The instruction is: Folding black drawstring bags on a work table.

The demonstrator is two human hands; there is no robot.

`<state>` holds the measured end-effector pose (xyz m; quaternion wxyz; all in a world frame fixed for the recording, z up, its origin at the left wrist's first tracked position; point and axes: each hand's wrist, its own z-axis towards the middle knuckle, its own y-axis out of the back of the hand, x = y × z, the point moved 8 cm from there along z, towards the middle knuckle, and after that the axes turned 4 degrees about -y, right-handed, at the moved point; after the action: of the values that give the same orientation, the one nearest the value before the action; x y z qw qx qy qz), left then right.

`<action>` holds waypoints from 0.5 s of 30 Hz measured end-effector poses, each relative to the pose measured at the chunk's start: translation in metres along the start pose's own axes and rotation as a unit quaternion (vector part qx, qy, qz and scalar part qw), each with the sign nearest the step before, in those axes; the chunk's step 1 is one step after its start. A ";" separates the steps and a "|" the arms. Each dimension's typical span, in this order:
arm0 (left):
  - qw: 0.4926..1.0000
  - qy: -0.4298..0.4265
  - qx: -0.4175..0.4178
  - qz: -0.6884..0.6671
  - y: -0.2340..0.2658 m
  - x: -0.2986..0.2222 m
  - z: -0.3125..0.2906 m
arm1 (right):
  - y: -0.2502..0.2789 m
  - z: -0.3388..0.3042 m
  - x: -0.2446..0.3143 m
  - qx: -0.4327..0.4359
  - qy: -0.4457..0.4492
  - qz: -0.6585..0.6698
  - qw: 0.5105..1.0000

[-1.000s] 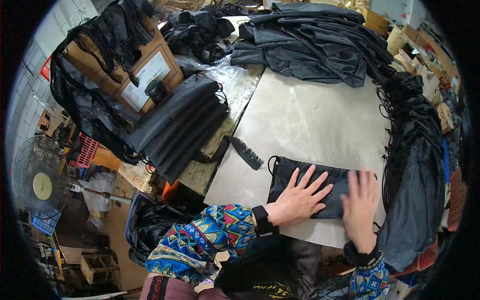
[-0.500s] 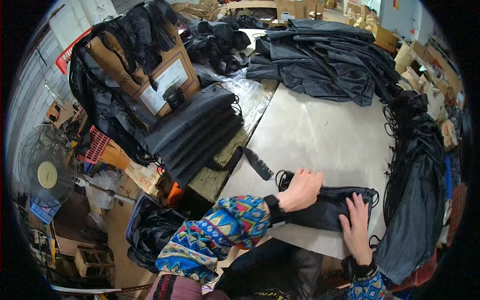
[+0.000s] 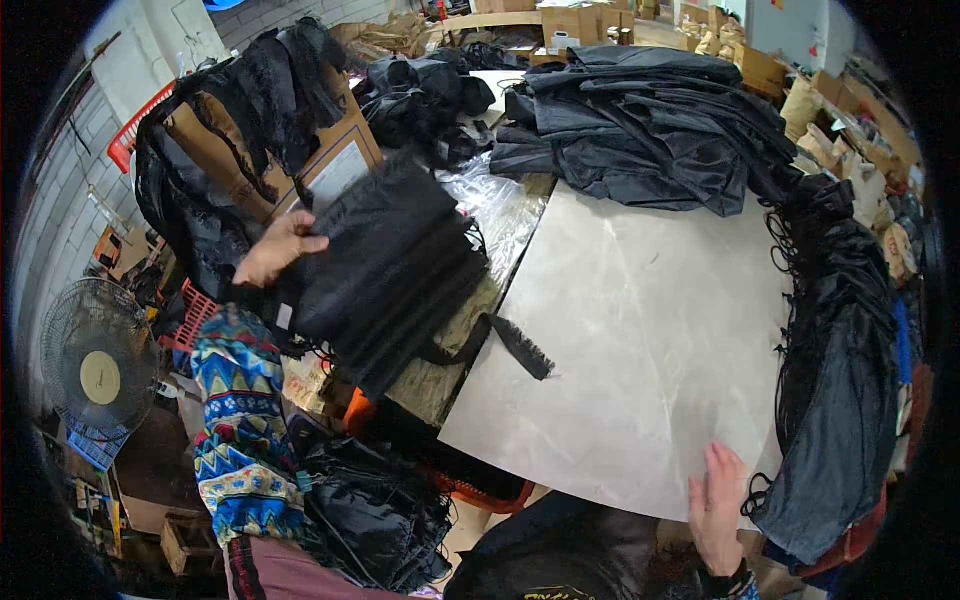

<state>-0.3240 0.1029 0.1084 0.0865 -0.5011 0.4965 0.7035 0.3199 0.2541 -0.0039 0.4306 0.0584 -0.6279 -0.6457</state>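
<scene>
Left hand (image 3: pixel 275 250) pinching left edge of black cloth (image 3: pixel 385 225); cloth just right of it, beyond worktop's (image 3: pixel 620 330) left edge. Left hand nearer. Cloth's long axis apparently near-left to far-right, pointing roughly at worktop's far-left corner; blurry. Right hand (image 3: pixel 717 505) well apart, near-right corner, fingers extended, nothing held.

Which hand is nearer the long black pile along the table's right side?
Right. The right hand is just left of the near end of the long black pile; the left hand is much farther left, gripping black fabric.
</scene>
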 end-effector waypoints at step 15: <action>0.961 -0.084 0.110 0.240 -0.120 -0.025 -0.019 | -0.002 0.003 0.031 0.065 0.030 -0.019 0.997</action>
<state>-0.2257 0.1570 0.0545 0.0106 -0.2937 0.6677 0.6839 0.2977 0.2366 0.0091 0.4323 0.1179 -0.6539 -0.6097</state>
